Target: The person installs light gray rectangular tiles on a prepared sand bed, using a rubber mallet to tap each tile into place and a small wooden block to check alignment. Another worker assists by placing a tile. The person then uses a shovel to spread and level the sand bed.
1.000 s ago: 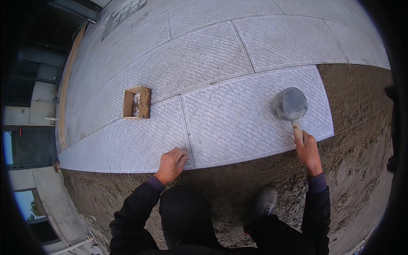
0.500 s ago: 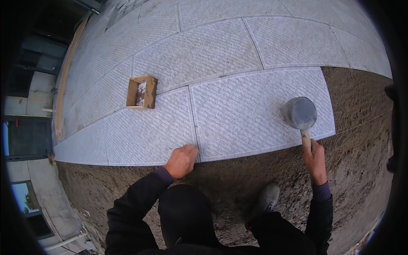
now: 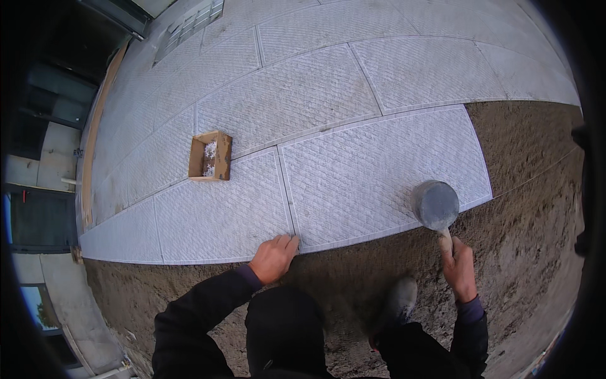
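Note:
My right hand grips the handle of a rubber mallet; its dark round head is over the near edge of a pale, ribbed paving slab. My left hand has its fingers curled at the near end of the narrow joint between that slab and the one to its left; whatever they may hold is hidden. A small open cardboard box with little white pieces inside sits on the paving beyond my left hand.
Bare dark bedding runs along the near edge and right end of the slab row, crossed by a thin line on the right. More laid slabs stretch behind. A timber plank lies along the glazed building front at left.
The mallet head has come down and nearer to me, toward the slab's front edge. My left hand has edged toward the end of the joint. The whole view has shifted slightly.

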Motion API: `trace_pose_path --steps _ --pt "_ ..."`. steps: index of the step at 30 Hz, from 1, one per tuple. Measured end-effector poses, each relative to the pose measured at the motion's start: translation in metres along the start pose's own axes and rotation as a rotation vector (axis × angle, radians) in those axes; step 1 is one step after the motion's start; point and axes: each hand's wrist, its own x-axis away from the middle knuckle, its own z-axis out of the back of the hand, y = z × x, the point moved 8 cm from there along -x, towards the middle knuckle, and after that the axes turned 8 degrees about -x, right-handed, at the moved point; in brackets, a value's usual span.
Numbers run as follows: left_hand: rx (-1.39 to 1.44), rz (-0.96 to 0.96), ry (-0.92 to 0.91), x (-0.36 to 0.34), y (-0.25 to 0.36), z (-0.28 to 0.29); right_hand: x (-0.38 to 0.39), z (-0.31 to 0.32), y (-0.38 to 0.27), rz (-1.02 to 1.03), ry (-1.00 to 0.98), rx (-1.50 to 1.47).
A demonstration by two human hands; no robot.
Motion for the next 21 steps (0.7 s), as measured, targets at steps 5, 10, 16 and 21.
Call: trace_pose_path --steps 5,10,16,21 --pt "0.035 -0.037 0.085 -0.039 0.000 0.045 0.002 -0.007 0.006 -0.110 -0.003 -0.057" --pt "-0.036 -0.226 0.030 -0.122 -0.012 0.019 0.001 -0.019 -0.024 -0.004 -0.052 -0.141" --pt "-0.090 -0.231 -0.031 -0.122 -0.026 -0.021 0.004 -0.033 -0.044 0.057 -0.054 -0.091" --pt "-0.146 -0.246 -0.022 -0.122 -0.027 -0.018 -0.012 -0.066 -0.042 0.024 -0.123 -0.085"
